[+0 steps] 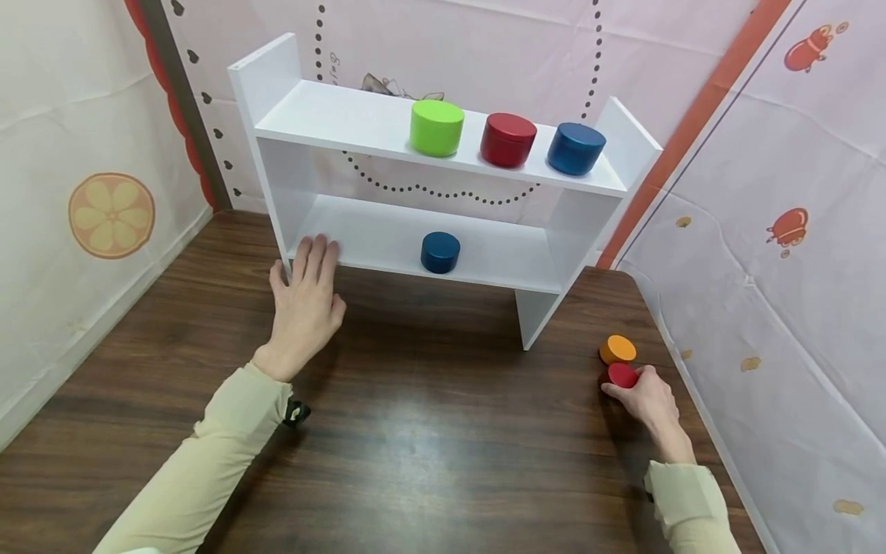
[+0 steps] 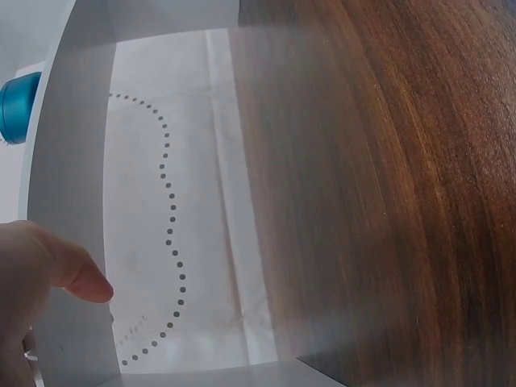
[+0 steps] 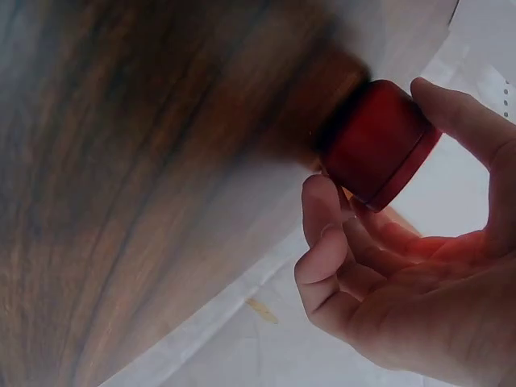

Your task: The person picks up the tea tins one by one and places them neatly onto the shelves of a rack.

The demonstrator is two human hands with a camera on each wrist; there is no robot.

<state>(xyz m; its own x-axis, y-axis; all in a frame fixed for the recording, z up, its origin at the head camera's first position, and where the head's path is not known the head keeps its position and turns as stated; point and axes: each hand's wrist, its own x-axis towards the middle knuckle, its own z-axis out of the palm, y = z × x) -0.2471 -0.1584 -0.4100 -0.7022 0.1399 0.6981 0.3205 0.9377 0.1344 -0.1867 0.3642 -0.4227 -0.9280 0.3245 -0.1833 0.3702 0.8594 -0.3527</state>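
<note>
At the table's right side, my right hand (image 1: pixel 651 400) holds a small red round tin (image 3: pixel 379 145) between thumb and fingers. An orange round tin (image 1: pixel 617 349) sits just beyond it. My left hand (image 1: pixel 307 308) rests with its fingers extended on the front left of the lower board of a white shelf unit (image 1: pixel 388 238); in the left wrist view, the thumb (image 2: pixel 81 274) shows across the board's underside. A dark blue tin (image 1: pixel 440 252) stands on that lower board. Along the upper board are a green tin (image 1: pixel 436 127), a red tin (image 1: pixel 508 140) and a blue tin (image 1: pixel 576 148).
The shelf unit stands at the back of a dark wooden table (image 1: pixel 415 431). Printed pale sheets hang behind it and along both sides, with the right sheet (image 1: pixel 747 308) close to my right hand.
</note>
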